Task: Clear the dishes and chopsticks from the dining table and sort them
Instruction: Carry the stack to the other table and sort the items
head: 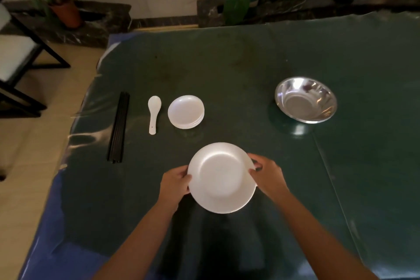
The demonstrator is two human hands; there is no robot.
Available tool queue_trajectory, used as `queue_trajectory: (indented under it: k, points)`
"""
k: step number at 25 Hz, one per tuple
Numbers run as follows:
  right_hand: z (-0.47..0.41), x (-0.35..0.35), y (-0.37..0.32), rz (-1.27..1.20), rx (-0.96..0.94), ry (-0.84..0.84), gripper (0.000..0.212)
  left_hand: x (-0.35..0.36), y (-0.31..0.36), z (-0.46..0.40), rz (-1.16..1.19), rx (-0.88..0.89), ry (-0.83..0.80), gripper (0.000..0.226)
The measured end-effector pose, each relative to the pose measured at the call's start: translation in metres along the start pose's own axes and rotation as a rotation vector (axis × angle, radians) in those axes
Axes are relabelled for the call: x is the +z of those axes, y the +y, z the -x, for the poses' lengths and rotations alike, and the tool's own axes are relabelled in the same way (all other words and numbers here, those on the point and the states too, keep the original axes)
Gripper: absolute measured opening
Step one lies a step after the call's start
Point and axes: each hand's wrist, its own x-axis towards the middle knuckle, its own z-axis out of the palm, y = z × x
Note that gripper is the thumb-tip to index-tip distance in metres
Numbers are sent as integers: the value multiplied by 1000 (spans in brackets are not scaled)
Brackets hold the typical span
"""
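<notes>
A large white plate (221, 177) is held near the table's front between both hands, over the dark green table cover (250, 63). My left hand (175, 183) grips its left rim and my right hand (267, 174) grips its right rim. Farther back lies a stack of small white dishes (186, 111). A white ceramic spoon (153, 113) rests to their left. A bundle of black chopsticks (119, 127) lies lengthwise near the left table edge. A shiny steel bowl (305, 99) stands at the right.
The table's left edge runs close to the chopsticks, with tiled floor beyond. A black-framed chair (20, 63) stands at the far left. Potted plants (66, 0) line a dark stone ledge behind the table.
</notes>
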Motion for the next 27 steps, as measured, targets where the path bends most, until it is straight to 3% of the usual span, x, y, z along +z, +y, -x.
queue_trajectory:
  k: [4,6,10,19,21,23,25,27]
  points:
    - [-77,-34,-3,20,-11,65,44,38,38,-53,42,-8,-36,22]
    - [-112,-44,-2,12,-11,93,43,53,55,-80,4,57,-37,13]
    - [-162,-50,3,-78,2,157,40,75,78,-129,-57,160,16,17]
    - [-178,-45,22,-81,-59,180,34,102,60,-132,-61,240,136,15]
    - [-159,-45,29,-94,-89,188,36,96,49,-117,-124,252,129,35]
    - [-129,-42,42,97,-347,320,45,87,36,-100,-414,592,184,52]
    - [-110,-39,55,432,-699,355,48,83,27,-95,-801,1012,117,52]
    - [-111,-40,61,666,-894,301,44,85,32,-101,-1018,1178,-7,48]
